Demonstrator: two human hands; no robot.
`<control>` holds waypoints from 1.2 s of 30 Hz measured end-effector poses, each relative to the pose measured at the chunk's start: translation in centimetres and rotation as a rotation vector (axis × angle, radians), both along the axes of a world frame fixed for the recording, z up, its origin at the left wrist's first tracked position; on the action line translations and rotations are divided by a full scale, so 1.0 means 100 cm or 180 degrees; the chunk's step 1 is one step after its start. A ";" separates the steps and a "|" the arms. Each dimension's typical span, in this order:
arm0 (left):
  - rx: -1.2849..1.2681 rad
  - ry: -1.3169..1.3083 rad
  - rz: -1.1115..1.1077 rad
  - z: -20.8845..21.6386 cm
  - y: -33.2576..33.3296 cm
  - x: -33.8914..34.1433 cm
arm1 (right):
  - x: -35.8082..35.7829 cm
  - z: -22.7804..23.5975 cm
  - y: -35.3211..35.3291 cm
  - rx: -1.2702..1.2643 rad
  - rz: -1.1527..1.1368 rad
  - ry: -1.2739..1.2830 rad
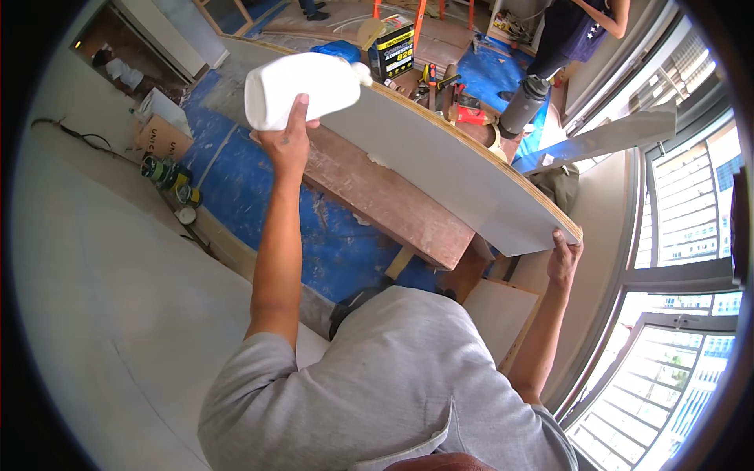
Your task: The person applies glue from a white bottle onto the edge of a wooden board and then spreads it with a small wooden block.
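Note:
My left hand (pixel 287 140) is closed around a white plastic bottle (pixel 294 88), which lies tilted on its side in the air. The bottle's narrow capped end points right, close over the plywood edge of a large board (pixel 436 161) with a pale grey face. That board stands on edge and slants from the upper left down to the right. At its right end my right hand (pixel 564 255) grips the top edge, thumb on top. A long brown, dusty box-like piece (pixel 385 200) lies behind my side of the board, on the floor covering.
Beyond the board are a black adhesive tin (pixel 393 51), hand tools (pixel 444 78) and a dark grey flask (pixel 525 106). Blue sheeting (pixel 271 224) covers the floor. A cardboard box (pixel 166 137) and green power tool (pixel 165 171) stand left. Another person (pixel 569 39) stands far right, near barred windows (pixel 652 377).

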State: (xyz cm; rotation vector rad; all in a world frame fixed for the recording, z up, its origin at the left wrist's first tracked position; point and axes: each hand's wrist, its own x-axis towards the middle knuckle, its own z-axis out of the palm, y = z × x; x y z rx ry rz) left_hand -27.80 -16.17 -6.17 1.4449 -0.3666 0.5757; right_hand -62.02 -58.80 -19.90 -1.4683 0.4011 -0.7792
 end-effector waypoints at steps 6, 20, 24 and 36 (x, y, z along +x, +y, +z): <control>0.0271 -0.0062 -0.0243 -0.002 0.002 -0.012 | 0.001 0.004 0.003 -0.0036 -0.0010 0.0013; -0.0022 -0.0049 -0.0132 -0.005 -0.010 -0.021 | -0.001 0.009 0.004 -0.0096 -0.0058 0.0087; -0.0093 0.0018 -0.0282 0.000 -0.018 -0.034 | 0.001 0.008 0.005 0.0040 -0.0021 -0.0001; -0.2691 0.0816 0.0374 -0.012 0.055 0.070 | 0.000 0.004 0.002 -0.0025 -0.0007 -0.0027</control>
